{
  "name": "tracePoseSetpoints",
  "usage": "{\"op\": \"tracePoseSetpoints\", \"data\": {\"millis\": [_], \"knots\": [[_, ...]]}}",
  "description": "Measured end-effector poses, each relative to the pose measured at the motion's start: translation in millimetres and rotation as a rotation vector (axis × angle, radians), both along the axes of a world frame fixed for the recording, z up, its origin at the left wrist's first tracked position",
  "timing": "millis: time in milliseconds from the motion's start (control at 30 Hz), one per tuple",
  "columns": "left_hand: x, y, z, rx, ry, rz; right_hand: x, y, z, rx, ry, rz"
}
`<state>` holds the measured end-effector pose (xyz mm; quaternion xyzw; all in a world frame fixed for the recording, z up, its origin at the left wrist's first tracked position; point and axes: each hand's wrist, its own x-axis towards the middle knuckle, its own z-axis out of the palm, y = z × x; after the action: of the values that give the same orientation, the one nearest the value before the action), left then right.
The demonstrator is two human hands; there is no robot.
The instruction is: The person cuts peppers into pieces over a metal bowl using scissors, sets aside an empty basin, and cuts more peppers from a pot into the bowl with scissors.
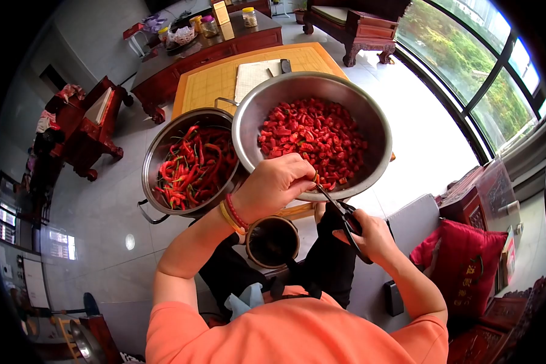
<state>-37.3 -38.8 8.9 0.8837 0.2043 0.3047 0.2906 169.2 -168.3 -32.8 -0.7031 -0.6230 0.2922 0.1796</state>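
My left hand (274, 185) is closed in a pinch over the near rim of a wide metal basin (375, 136). Between its fingertips shows the small end of a red chili pepper (316, 177), mostly hidden by the fingers. My right hand (375, 235) grips black-handled scissors (344, 213), their blades pointing up-left and meeting the pepper's end. Inside the basin lies a heap of cut red chili pieces (312, 136). To its left, a two-handled metal pot (148, 161) holds whole red chilies (197, 164), some with green stems.
Basin and pot stand on a wooden table (206, 82) bearing a notebook (255, 77) and a dark phone-like object (286, 65). Between my knees is a dark-mouthed bucket (273, 242). A red cushion (464, 261) lies at right; a cabinet with jars (209, 26) stands behind.
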Motion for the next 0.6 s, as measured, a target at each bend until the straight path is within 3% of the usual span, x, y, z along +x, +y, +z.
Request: {"op": "tracePoseSetpoints", "data": {"millis": [133, 333, 600], "knots": [[1, 1, -4, -0.063, 0.015, 0.085, 6, 2, -9, -0.126, 0.166, -0.035], [-1, 8, -15, -0.357, -0.216, 0.303, 8, -5, -14, -0.297, 0.796, -0.058], [5, 0, -35, -0.642, -0.428, 0.194, -3, -4, -17, -0.279, 0.68, -0.019]]}}
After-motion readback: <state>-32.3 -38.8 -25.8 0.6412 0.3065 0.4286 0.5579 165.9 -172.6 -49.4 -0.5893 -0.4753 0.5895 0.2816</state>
